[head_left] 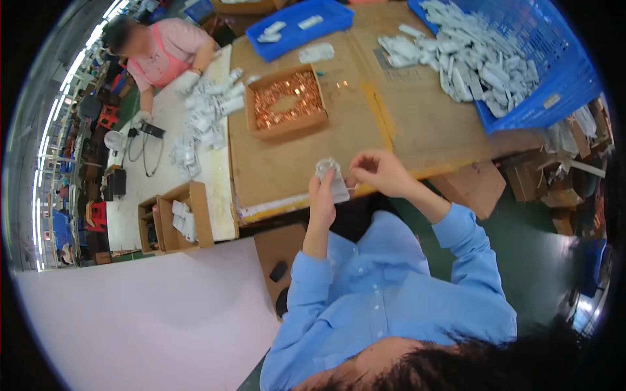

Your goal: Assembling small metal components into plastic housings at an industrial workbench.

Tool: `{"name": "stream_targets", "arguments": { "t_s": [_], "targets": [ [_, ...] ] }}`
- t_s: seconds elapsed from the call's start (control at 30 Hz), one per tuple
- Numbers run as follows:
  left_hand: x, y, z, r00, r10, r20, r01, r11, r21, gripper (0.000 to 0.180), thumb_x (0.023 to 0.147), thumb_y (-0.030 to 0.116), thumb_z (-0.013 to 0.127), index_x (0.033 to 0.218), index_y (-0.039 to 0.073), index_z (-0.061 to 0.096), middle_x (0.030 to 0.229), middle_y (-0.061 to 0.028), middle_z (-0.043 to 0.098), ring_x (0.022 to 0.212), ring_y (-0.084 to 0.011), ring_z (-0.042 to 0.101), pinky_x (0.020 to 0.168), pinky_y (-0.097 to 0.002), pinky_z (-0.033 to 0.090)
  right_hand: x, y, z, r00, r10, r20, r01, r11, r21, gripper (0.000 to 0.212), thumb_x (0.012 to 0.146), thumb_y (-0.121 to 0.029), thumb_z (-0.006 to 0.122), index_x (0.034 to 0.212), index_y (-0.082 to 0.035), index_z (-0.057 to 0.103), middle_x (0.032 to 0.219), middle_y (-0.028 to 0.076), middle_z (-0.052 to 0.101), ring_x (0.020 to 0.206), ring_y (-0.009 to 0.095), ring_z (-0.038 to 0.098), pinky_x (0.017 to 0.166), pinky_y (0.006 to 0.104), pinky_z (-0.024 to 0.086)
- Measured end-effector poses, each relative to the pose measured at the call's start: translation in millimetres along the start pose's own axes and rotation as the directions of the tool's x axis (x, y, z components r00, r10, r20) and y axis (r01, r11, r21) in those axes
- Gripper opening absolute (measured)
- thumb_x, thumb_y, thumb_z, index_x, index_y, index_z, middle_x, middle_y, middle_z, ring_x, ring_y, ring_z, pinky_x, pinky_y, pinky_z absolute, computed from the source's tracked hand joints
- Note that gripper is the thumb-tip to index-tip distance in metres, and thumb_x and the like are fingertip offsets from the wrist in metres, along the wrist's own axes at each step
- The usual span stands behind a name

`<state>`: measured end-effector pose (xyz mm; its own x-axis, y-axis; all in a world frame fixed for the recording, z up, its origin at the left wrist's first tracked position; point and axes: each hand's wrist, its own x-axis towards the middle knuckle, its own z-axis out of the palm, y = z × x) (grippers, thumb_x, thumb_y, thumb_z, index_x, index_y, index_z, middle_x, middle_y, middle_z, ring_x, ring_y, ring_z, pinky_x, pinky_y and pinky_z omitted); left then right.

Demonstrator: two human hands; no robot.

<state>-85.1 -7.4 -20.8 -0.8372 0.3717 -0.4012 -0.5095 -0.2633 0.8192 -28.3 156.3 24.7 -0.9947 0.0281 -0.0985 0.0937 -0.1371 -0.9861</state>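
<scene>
In my left hand (323, 195) I hold a white plastic housing (338, 188), its rounded end pointing away from me, above the table's near edge. My right hand (379, 172) is just right of it, thumb and fingertips pinched together. Whatever is between those fingertips is too small to make out. A short pale piece sticks out of the housing's right side, below the right fingers. Beyond my hands, a cardboard box (287, 133) holds many small copper-coloured metal parts (270, 101). A few loose copper parts (342, 85) lie on the cardboard to its right.
A blue crate (554, 98) of white housings (492, 72) lies tipped at the far right, spilling onto the cardboard-covered table (430, 137). A blue tray (297, 40) is at the back. At left, a co-worker (173, 55) sits by piled white parts (202, 111) and a small carton (195, 202).
</scene>
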Motion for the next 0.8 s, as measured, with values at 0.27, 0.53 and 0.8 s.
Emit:
{"name": "stream_targets", "arguments": {
  "t_s": [0.27, 0.53, 0.8],
  "targets": [
    [-34, -11, 45, 0.974, 0.033, 0.224, -0.067, 0.987, 0.148, 0.022, 0.089, 0.006, 0.042, 0.111, 0.005, 0.046, 0.087, -0.0104, 0.060, 0.060, -0.0162, 0.060, 0.053, -0.0277, 0.052, -53, -21, -1, 0.949, -0.257, -0.181, 0.176, 0.912, -0.372, 0.006, 0.084, -0.004, 0.065, 0.088, -0.001, 0.061, 0.076, 0.005, 0.055, 0.061, 0.012, 0.051, 0.056, 0.0251, 0.041],
    [-52, -20, 53, 0.902, 0.244, 0.356, -0.362, 0.876, 0.317, 0.022, 0.089, 0.007, 0.041, 0.111, 0.001, 0.044, 0.090, -0.0082, 0.059, 0.070, -0.0108, 0.057, 0.063, -0.0254, 0.049, -60, 2, -3, 0.858, -0.501, -0.118, 0.271, 0.635, -0.723, 0.007, 0.081, -0.004, 0.066, 0.087, -0.004, 0.062, 0.078, 0.010, 0.055, 0.064, 0.023, 0.060, 0.055, 0.0322, 0.046],
    [-62, -13, 57, 0.882, 0.311, 0.353, -0.457, 0.746, 0.485, 0.026, 0.090, 0.006, 0.043, 0.113, -0.001, 0.049, 0.089, -0.0111, 0.063, 0.072, -0.0142, 0.061, 0.065, -0.0279, 0.050, -62, -5, -3, 0.859, -0.485, -0.164, 0.199, 0.610, -0.767, 0.008, 0.080, -0.006, 0.067, 0.086, -0.004, 0.063, 0.077, 0.009, 0.055, 0.063, 0.024, 0.059, 0.055, 0.0330, 0.044]
  ]
}}
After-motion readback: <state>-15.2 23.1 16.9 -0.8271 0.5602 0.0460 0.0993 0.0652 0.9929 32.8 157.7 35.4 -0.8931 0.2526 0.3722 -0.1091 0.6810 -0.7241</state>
